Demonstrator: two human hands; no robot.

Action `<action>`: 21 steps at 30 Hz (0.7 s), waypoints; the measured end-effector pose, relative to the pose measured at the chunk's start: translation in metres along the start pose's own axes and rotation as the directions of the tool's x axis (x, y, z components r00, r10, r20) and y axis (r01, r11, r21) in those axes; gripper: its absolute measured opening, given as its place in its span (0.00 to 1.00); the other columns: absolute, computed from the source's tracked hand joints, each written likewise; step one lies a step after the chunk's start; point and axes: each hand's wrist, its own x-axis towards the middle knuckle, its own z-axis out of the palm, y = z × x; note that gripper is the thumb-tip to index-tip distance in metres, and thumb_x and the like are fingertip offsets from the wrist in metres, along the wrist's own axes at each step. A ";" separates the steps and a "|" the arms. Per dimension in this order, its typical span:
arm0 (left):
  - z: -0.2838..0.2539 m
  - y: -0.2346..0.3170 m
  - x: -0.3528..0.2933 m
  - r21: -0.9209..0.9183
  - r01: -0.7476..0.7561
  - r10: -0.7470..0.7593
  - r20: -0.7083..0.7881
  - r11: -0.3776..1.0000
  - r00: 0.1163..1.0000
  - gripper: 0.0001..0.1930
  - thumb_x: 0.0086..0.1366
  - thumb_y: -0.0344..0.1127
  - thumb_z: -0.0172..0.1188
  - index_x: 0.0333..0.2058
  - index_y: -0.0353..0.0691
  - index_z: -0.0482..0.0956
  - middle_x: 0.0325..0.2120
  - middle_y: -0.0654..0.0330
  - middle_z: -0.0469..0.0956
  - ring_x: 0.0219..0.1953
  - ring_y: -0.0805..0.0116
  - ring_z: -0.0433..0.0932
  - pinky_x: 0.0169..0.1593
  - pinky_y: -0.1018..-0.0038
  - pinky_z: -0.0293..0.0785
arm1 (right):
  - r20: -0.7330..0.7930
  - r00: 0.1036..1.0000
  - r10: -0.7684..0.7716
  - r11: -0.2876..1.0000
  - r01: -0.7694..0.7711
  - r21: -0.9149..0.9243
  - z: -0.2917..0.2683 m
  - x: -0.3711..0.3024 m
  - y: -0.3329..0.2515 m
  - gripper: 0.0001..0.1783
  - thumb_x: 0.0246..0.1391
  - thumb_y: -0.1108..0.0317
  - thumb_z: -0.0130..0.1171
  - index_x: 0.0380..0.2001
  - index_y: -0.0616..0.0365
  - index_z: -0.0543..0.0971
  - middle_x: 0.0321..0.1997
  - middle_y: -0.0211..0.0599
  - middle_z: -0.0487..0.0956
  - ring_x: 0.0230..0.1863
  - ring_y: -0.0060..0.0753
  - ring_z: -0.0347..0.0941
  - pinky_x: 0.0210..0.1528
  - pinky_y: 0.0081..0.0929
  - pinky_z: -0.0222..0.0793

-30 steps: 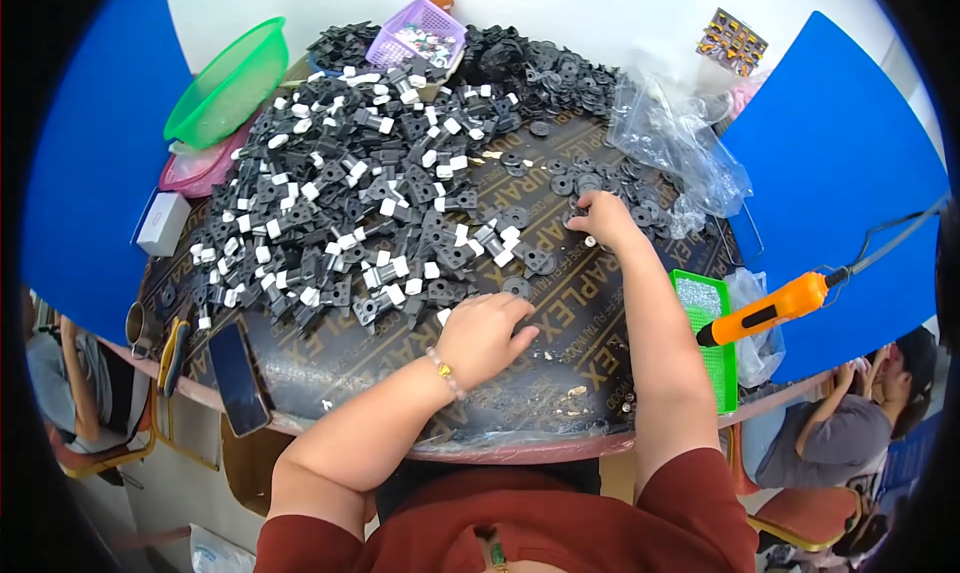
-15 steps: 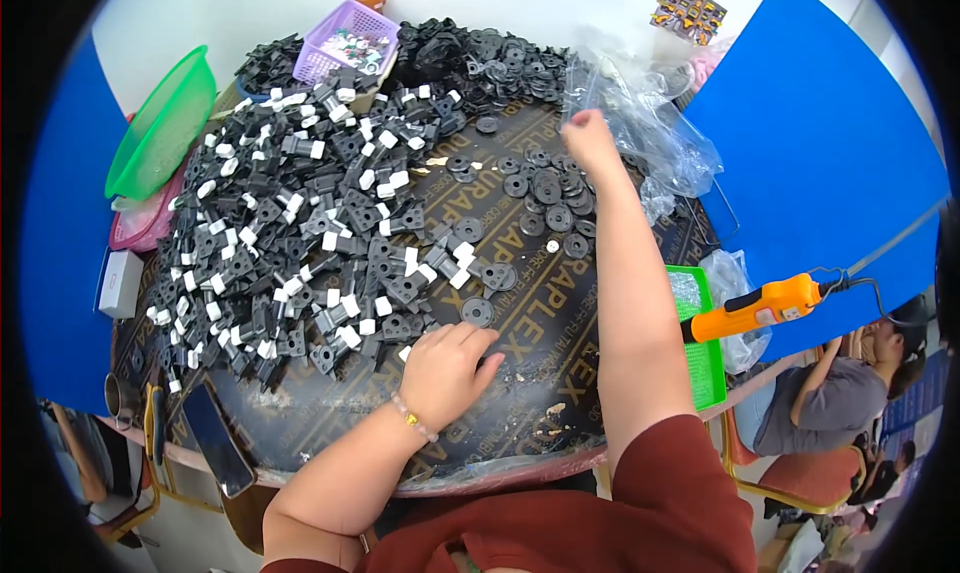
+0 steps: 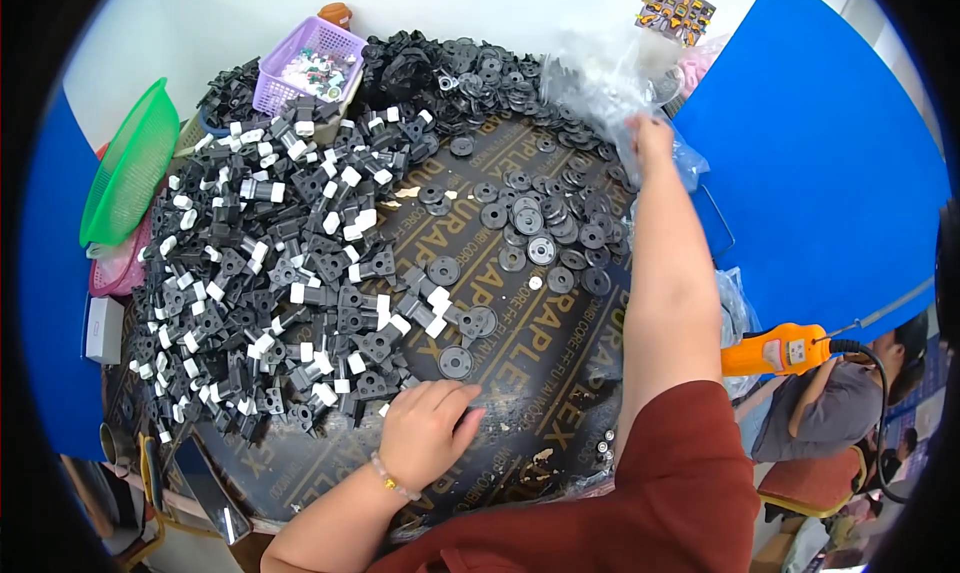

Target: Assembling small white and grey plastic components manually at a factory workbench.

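My left hand (image 3: 425,435) lies palm down on the dark board with its fingers loosely stretched and its thumb apart. It is empty, beside a round black disc (image 3: 456,362) and the lower right edge of a heap of black plastic parts with white ends (image 3: 300,293). Far to the right, my right hand (image 3: 652,141) is closed on a clear plastic bag (image 3: 605,83); its fingertips are partly hidden. Loose black discs (image 3: 540,218) lie between my hands, with a small white round piece (image 3: 535,284) near them.
A purple basket (image 3: 310,63) of small parts stands at the back, next to piled black discs (image 3: 490,73). At left lean a green basket (image 3: 130,163) and a white box (image 3: 104,330). An orange electric screwdriver (image 3: 775,353) hangs by my right arm. A phone (image 3: 210,488) lies near the front edge.
My right hand has reached farther right onto the plastic bag, which is now bunched and pushed back. My left hand stays on the board. The view has shifted; my right arm now hides the green tray.
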 end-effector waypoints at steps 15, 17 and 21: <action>-0.003 0.001 -0.001 0.039 0.015 -0.015 -0.012 0.999 1.000 0.13 0.54 0.36 0.67 0.39 0.42 0.81 0.34 0.61 0.80 0.35 0.62 0.79 0.40 0.67 0.73 | 0.153 0.925 -0.348 0.545 0.332 -0.770 -0.032 -0.029 -0.007 0.44 0.39 0.48 0.74 0.58 0.57 0.71 0.51 0.49 0.79 0.52 0.50 0.76 0.55 0.40 0.70; -0.005 0.003 0.000 0.025 0.025 -0.025 0.011 0.999 1.000 0.12 0.54 0.35 0.69 0.37 0.40 0.82 0.34 0.59 0.81 0.35 0.60 0.80 0.40 0.67 0.74 | 0.261 0.933 -0.248 0.394 0.344 -0.853 -0.023 -0.041 0.001 0.47 0.37 0.41 0.73 0.58 0.57 0.71 0.55 0.52 0.77 0.57 0.51 0.73 0.60 0.43 0.67; -0.005 0.000 0.003 -0.008 0.017 -0.016 0.014 1.000 1.000 0.12 0.53 0.34 0.69 0.37 0.40 0.82 0.33 0.59 0.81 0.34 0.59 0.80 0.39 0.67 0.74 | 0.186 0.968 -0.170 0.465 0.245 -0.850 -0.017 -0.006 0.016 0.22 0.48 0.55 0.63 0.44 0.57 0.81 0.45 0.52 0.81 0.49 0.53 0.77 0.55 0.44 0.71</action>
